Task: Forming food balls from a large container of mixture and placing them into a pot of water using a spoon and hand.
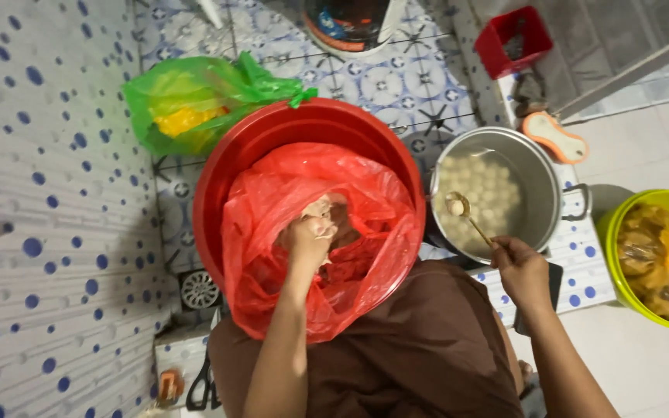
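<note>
Right hand (522,269) angles spoon (470,219) up-left over pot (540,166).

A knotted translucent green plastic bag (195,101) with yellow contents lies on the patterned floor tiles (396,85), beyond the left hand (309,238). A square red plastic crate (514,40) stands well beyond the right hand (522,267), with an orange-and-white scrubbing brush (555,137) nearer to it. A lime-green plastic bucket (654,259) of brownish matter sits right of that hand. A round metal floor drain (199,289) and black-handled scissors (203,385) lie left of the left hand.
</note>
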